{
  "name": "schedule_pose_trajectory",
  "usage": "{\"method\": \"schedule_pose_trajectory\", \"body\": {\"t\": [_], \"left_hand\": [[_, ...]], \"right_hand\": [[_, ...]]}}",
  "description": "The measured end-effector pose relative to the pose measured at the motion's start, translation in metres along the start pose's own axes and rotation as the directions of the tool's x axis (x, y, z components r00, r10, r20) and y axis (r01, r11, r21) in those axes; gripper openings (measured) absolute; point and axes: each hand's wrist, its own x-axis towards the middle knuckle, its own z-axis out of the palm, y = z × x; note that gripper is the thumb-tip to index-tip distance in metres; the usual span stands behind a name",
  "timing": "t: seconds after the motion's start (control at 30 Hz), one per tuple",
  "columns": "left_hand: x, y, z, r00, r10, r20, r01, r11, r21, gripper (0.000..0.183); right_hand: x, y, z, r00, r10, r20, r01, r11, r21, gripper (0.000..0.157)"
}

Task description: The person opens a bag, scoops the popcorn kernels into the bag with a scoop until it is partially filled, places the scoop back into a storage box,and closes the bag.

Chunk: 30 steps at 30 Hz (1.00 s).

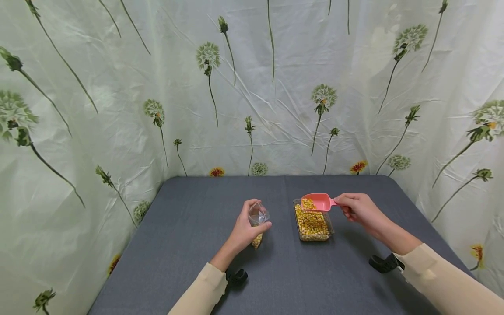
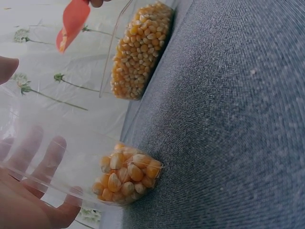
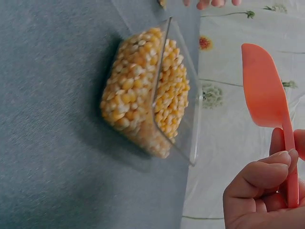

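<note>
A clear rectangular tub (image 1: 314,237) on the desk (image 1: 283,280) holds corn (image 1: 312,222); left of it, the left hand (image 1: 243,228) grips a transparent bag (image 1: 258,213) of kernels (image 2: 127,176); above it, the right hand (image 1: 360,210) pinches a loaded pink scoop (image 1: 323,202).

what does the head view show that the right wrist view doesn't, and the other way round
Only the head view shows the open mouth of the clear bag, kernels lying in the scoop, and the pale sleeves. Only the right wrist view gives a close look at the scoop from outside, its load hidden. Both show the clear box of corn, the right hand gripping the scoop, the left hand's fingers and the flowered curtain.
</note>
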Motion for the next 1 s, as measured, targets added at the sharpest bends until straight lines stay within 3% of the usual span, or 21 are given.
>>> {"method": "schedule_pose_trajectory", "body": {"t": [0.23, 0.33, 0.63, 1.0], "left_hand": [[0.007, -0.028, 0.003, 1.0, -0.005, -0.022, 0.005, 1.0, 0.024, 0.065], [0.008, -0.033, 0.004, 0.999, 0.006, -0.035, -0.005, 1.0, 0.021, 0.065], [0.008, -0.032, 0.002, 0.998, 0.05, -0.039, -0.049, 0.998, 0.043, 0.065], [0.008, -0.029, 0.004, 0.999, 0.026, -0.03, -0.025, 0.999, 0.032, 0.064]], "right_hand": [[0.005, -0.013, 0.01, 1.0, -0.002, 0.019, 0.003, 1.0, -0.008, 0.032], [0.007, -0.018, 0.015, 1.0, -0.008, 0.025, 0.009, 1.0, -0.009, 0.033], [0.012, -0.035, 0.032, 0.997, -0.029, 0.065, 0.027, 0.999, 0.032, 0.026], [0.02, -0.046, 0.058, 0.993, -0.073, 0.097, 0.071, 0.997, 0.029, 0.027]]}}
